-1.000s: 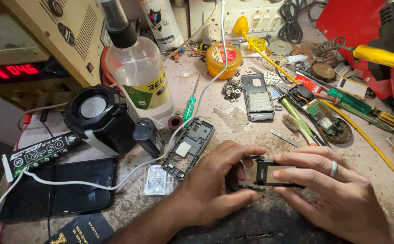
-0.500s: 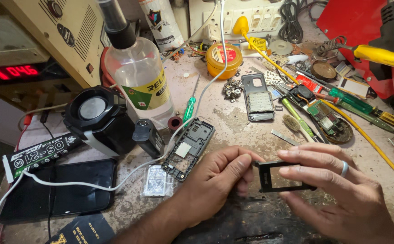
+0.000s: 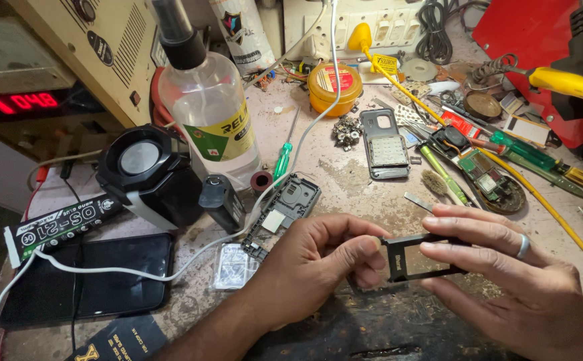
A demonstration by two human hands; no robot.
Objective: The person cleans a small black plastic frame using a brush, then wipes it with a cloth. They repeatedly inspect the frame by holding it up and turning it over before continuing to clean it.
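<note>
Nearest, the left hand and right hand pinch a thin black rectangular phone frame between fingertips, held just above the scuffed, stained workbench. The phone looks well dismantled: the frame is free, with reassembly seemingly undone. Further left lies a dark plastic back housing; further still, a grey keypad shell and a clear plastic bottle.

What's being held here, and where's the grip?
A small black rectangular phone frame, held by both hands. The left hand pinches its left end between thumb and fingers; the right hand grips its right side, fingers along the top and bottom edges.
</note>
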